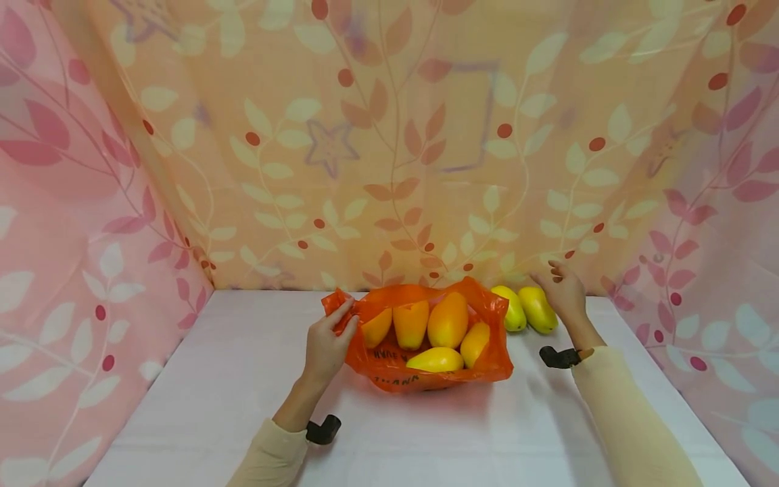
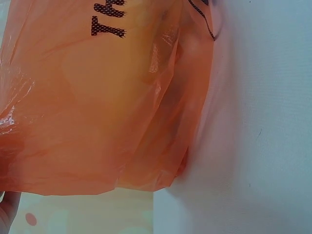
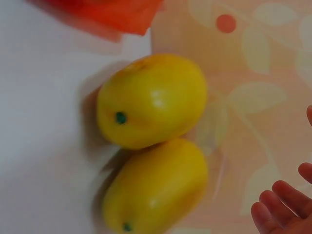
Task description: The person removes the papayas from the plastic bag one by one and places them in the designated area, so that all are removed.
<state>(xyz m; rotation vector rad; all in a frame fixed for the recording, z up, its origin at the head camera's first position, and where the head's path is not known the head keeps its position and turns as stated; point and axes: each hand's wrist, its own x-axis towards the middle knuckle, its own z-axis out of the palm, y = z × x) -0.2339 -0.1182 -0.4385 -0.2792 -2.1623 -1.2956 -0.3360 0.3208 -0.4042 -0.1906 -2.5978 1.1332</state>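
An orange-red plastic bag (image 1: 389, 382) lies with its mouth open toward the head camera, several yellow-orange mangoes (image 1: 448, 320) inside it. At the bag's left corner my left hand (image 1: 324, 348) pinches the plastic between thumb and fingers; in the left wrist view the bag's printed side (image 2: 73, 97) fills most of the frame. Two yellow-green mangoes (image 1: 538, 310) sit side by side just right of the bag. Above and to the right of them is my right hand (image 1: 564, 294), holding nothing. Its spread fingers (image 3: 287, 200) appear at the edge of the right wrist view, apart from the mangoes.
Under everything is a white table (image 1: 201, 385). A patterned curtain (image 1: 395, 169) rises behind its back edge, with pink patterned sheets (image 1: 73, 237) along the sides. A black wrist mount (image 1: 322, 430) sticks out from the left cuff, and another (image 1: 558, 357) from the right.
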